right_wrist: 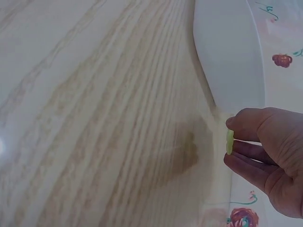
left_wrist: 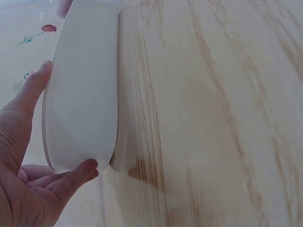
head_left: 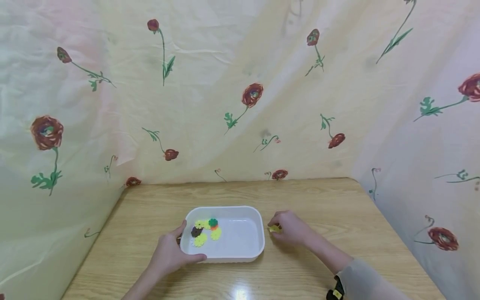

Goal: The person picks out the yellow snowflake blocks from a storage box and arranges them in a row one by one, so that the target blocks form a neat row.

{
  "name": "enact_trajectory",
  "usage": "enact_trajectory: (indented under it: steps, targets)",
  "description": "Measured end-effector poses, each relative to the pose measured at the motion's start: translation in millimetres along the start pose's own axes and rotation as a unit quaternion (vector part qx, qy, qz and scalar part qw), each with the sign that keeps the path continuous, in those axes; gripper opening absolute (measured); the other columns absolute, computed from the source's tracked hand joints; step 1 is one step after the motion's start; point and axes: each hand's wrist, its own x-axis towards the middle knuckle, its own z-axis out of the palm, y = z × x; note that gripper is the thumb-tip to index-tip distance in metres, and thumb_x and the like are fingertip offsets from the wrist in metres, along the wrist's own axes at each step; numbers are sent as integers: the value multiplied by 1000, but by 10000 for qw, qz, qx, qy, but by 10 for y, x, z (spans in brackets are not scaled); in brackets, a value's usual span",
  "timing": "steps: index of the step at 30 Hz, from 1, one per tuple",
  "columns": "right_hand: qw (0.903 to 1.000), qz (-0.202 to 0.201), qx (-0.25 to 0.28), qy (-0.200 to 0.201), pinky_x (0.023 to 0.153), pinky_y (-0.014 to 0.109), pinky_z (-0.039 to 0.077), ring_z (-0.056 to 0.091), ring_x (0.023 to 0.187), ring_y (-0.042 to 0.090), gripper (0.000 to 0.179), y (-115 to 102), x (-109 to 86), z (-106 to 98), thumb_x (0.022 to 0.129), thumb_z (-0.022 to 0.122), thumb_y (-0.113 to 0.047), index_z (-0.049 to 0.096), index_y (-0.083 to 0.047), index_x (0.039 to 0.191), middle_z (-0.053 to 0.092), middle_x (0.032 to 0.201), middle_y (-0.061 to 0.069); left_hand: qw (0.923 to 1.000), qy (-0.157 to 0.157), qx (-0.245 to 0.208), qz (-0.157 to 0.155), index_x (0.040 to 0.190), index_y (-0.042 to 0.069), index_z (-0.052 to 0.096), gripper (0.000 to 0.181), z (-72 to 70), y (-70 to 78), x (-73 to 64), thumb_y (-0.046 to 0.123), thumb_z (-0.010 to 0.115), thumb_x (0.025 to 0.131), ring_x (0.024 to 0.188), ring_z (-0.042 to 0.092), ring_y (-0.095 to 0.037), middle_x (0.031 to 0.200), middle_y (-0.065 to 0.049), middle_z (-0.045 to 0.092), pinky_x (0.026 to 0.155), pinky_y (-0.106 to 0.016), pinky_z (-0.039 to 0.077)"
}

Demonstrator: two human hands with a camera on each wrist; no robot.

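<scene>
A white plastic tub [head_left: 240,239] stands on the table, with several small flower-shaped pieces [head_left: 200,239] in its left half: yellow, dark brown, green and a bit of orange. My left hand [head_left: 169,251] grips the tub's left end, thumb along the front wall and fingers round the side. The left wrist view shows the tub's outer wall [left_wrist: 83,90] between thumb and fingers. Just right of the tub, my right hand [head_left: 291,229] pinches a yellow flower-shaped piece [right_wrist: 230,142] between thumb and fingertips, seen edge-on in the right wrist view.
The wood-grain table [head_left: 300,196] is bordered at the back and sides by a pale cloth [head_left: 210,104] printed with red flowers. A black strap with a yellow patch [head_left: 337,293] shows by the right sleeve [head_left: 369,279].
</scene>
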Motion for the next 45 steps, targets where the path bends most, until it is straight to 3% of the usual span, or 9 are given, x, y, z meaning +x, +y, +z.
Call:
enact_trajectory:
  steps: [10,17,26,45]
  targets:
    - [9999,-102,-23,12,60,16,46,56,69,4,15,49,-24,89,82,83,-4,82,-2,97,73,83,4,9999,94,-14,75,154,-9,46,130,7,-2,15,50,105,54,111,72,-23,150,-28,60,83,-24,59]
    - [9992,153,168,-318,61,17,47,52,71,1,16,10,-112,189,83,83,-5,82,-1,99,71,85,3,9999,-32,-85,-65,153,-10,47,129,65,-28,-57,49,106,55,111,71,-21,150,-28,60,87,-29,60]
    - [9999,62,55,-92,63,19,48,53,72,3,15,-24,-86,206,82,83,-4,81,-3,97,71,85,1,9999,82,-85,45,152,-11,48,128,55,-32,-32,48,106,54,104,73,-20,148,-29,61,80,-24,60]
    - [9993,-99,-358,34,65,22,50,54,71,2,12,-30,-51,205,80,87,-6,79,-5,89,72,79,-1,10000,77,-32,-5,153,-9,48,128,28,-18,-6,49,106,54,107,74,-21,150,-27,60,82,-25,60]
